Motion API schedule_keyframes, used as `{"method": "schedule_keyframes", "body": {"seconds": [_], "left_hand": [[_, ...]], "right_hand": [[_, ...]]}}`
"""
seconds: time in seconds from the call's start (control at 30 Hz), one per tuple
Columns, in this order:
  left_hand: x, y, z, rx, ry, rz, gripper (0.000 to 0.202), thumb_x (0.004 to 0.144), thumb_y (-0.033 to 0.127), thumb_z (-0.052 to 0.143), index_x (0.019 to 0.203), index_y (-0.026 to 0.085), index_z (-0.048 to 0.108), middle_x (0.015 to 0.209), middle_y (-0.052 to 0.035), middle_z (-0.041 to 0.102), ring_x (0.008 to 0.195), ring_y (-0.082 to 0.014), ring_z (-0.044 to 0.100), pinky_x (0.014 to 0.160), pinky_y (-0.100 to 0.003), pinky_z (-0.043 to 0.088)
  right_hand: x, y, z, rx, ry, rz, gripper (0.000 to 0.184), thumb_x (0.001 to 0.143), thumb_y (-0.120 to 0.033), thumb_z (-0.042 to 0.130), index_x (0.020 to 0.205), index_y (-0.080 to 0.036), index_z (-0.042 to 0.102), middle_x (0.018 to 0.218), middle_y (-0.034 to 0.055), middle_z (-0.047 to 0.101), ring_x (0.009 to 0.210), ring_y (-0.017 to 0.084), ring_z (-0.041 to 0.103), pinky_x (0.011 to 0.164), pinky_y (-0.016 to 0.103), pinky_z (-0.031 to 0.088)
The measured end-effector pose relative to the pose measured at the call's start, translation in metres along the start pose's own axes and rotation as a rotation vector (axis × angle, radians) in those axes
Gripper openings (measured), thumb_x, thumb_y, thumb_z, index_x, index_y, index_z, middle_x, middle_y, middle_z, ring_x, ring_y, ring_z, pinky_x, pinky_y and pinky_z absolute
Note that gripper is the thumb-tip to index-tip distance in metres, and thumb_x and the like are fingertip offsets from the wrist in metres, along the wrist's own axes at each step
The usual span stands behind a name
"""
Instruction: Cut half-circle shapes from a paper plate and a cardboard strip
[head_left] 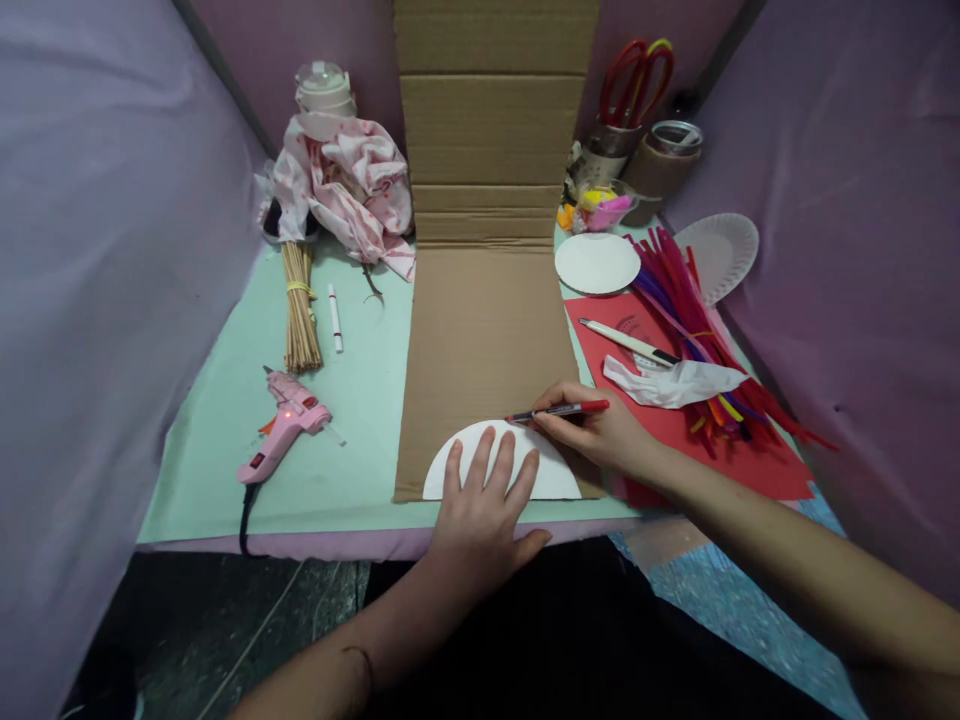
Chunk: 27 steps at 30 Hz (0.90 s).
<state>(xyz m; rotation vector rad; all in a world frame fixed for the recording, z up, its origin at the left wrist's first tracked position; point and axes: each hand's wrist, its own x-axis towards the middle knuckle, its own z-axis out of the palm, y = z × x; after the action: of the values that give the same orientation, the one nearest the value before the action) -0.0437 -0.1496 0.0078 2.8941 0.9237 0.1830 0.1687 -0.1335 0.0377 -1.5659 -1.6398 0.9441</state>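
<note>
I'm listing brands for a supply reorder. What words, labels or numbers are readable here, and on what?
No text can be read anywhere.
Scissors holder: surface pattern, too blurred.
Red paper: dark pencil marks, illegible.
Red pen in the right hand: no legible print.

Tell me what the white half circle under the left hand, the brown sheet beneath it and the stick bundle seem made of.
Half circle: probably paper plate stock, matte white, thin edge. Brown sheet: corrugated cardboard, matte, with fold creases. Stick bundle: likely bamboo or wood, pale tan, bare.
</note>
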Motion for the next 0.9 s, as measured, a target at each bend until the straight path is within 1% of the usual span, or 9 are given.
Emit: {"method": "schedule_keyframes", "body": {"seconds": [0.2,0.4,0.53,0.67,0.9], "left_hand": [[-0.001,0.001,0.001,-0.007,0.005,-0.007,0.077,0.081,0.063,0.05,0.144,0.02,0.037,0.151,-0.0162,0.035,0.141,-0.0367,0.024,0.11,-0.063,0.017],[0.0,0.002,0.001,-0.02,0.004,-0.012,0.077,0.081,0.062,0.051,0.144,0.021,0.036,0.152,-0.0162,0.034,0.141,-0.0367,0.024,0.111,-0.063,0.015],[0.001,0.001,0.001,-0.022,0.002,-0.01,0.075,0.082,0.061,0.05,0.144,0.021,0.037,0.151,-0.0165,0.035,0.141,-0.0369,0.024,0.111,-0.063,0.015],[0.001,0.001,0.001,-0.02,-0.003,-0.008,0.075,0.082,0.062,0.049,0.144,0.021,0.037,0.151,-0.0166,0.035,0.141,-0.0369,0.025,0.111,-0.062,0.014],[0.001,0.002,0.002,-0.021,0.011,-0.011,0.076,0.081,0.061,0.051,0.144,0.021,0.038,0.151,-0.0166,0.035,0.141,-0.0373,0.024,0.111,-0.062,0.014]], "right_hand": [[-0.017,0.004,-0.001,-0.067,0.064,-0.02,0.014,0.087,-0.033,0.057,0.085,-0.02,0.062,0.076,0.0036,0.067,0.067,0.015,0.06,0.059,0.027,0.045],[-0.036,0.01,-0.001,-0.128,0.104,-0.047,0.015,0.088,-0.033,0.057,0.089,-0.019,0.063,0.073,0.0028,0.067,0.063,0.014,0.06,0.056,0.025,0.044],[-0.047,0.011,-0.002,-0.196,0.127,-0.095,0.014,0.089,-0.031,0.056,0.09,-0.019,0.063,0.077,0.0044,0.069,0.065,0.015,0.062,0.058,0.025,0.045],[-0.057,0.011,-0.002,-0.241,0.138,-0.11,0.014,0.091,-0.031,0.055,0.093,-0.02,0.063,0.079,0.0049,0.07,0.067,0.015,0.064,0.059,0.025,0.046],[-0.074,0.009,-0.001,-0.307,0.172,-0.164,0.012,0.093,-0.028,0.053,0.097,-0.019,0.061,0.079,0.0054,0.07,0.07,0.016,0.065,0.062,0.026,0.048]]}}
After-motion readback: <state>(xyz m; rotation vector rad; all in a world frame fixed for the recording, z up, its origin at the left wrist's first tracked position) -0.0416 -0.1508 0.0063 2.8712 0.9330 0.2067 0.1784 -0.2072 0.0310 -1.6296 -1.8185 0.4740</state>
